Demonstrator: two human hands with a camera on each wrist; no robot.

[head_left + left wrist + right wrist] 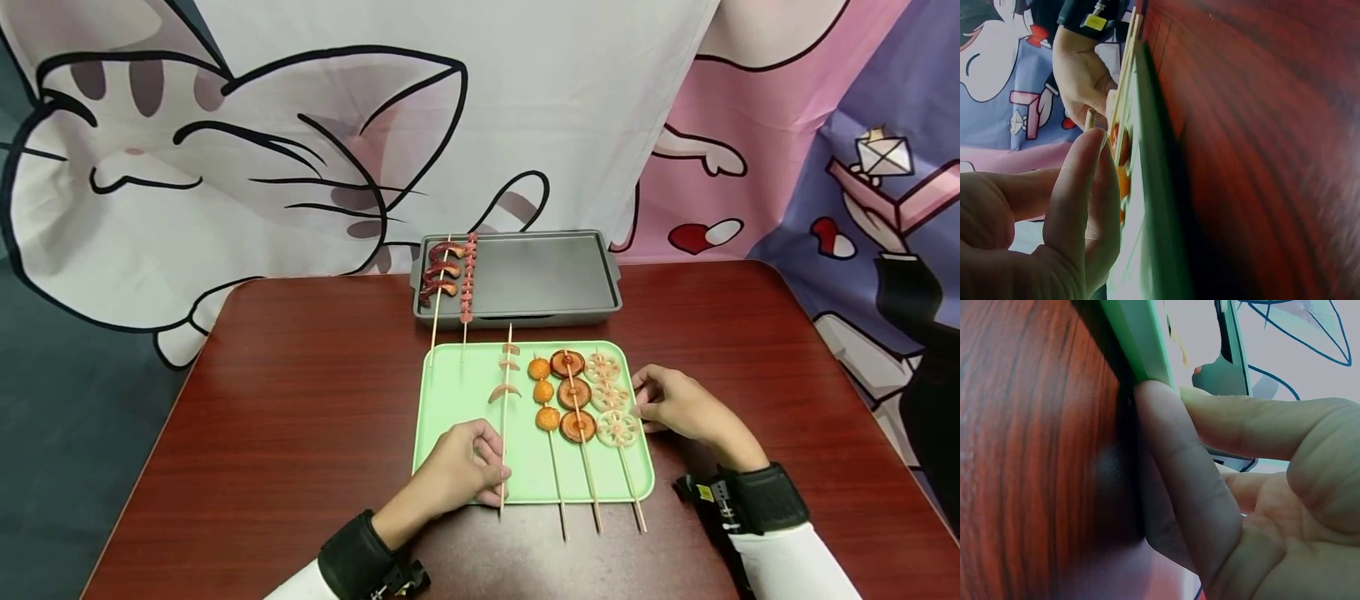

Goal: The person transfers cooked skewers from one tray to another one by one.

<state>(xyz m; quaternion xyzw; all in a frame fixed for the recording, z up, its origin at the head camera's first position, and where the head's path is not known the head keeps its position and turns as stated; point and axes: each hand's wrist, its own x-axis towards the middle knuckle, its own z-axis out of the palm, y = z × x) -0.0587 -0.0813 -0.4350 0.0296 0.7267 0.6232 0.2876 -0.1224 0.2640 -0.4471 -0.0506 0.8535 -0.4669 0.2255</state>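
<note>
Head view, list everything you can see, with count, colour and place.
Table: one, dark red wood.
Green tray: one, mid-table.
Grey pan: one, behind the tray.
Pan skewers: two, reddish pieces, pan's left end.
Sausage skewer: one, pink, tray.
Ball skewer: one, orange, tray.
Mushroom skewer: one, brown, tray.
Lotus skewer: one, pale, tray's right.
Backdrop: one, cartoon print.
Left hand: pinches the sausage skewer's stick.
Right hand: touches the tray's right edge.

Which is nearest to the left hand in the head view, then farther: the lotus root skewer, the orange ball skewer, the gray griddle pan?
1. Orange ball skewer, just right of the left hand.
2. Lotus root skewer, at the tray's right edge.
3. Gray griddle pan, beyond the tray.
</note>
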